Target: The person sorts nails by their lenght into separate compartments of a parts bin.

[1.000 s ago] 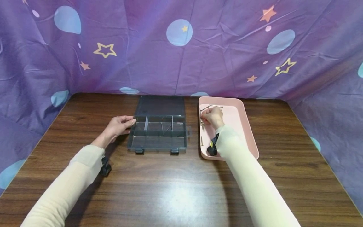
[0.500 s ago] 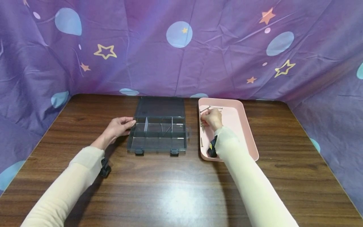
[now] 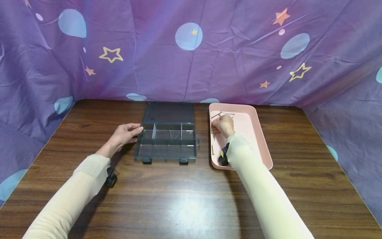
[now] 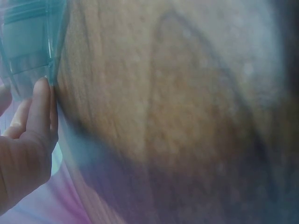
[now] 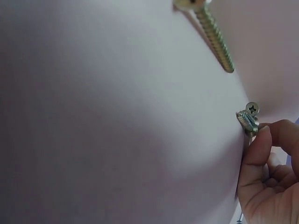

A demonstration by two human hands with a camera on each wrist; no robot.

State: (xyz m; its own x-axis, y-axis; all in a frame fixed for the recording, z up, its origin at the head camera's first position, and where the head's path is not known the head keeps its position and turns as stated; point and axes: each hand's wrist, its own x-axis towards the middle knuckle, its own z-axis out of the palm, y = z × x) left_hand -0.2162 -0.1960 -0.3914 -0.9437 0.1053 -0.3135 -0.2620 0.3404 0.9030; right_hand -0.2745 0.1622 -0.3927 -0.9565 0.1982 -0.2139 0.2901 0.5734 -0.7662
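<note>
A dark see-through divided case [image 3: 165,152] lies with its lid open on the wooden table. My left hand [image 3: 123,135] rests at the case's left edge, fingers fairly straight and fingertips touching it. To the right, my right hand [image 3: 224,124] reaches into a pink tray [image 3: 262,142], along its left wall. In the right wrist view, the thumb and index finger pinch a screw beside a small cluster of screws [image 5: 247,119]; the fingers partly hide it. Another screw [image 5: 215,39] lies apart, nearer that camera.
Several long screws [image 3: 227,113] lie at the tray's far end, and one screw [image 3: 213,149] near its front left. Thin pieces [image 3: 176,134] sit in a middle compartment of the case. A patterned purple cloth [image 3: 155,66] hangs behind the wooden table [image 3: 143,205].
Both hands stay almost in place, the left at the case and the right among the screws in the tray. The head view has tilted very slightly.
</note>
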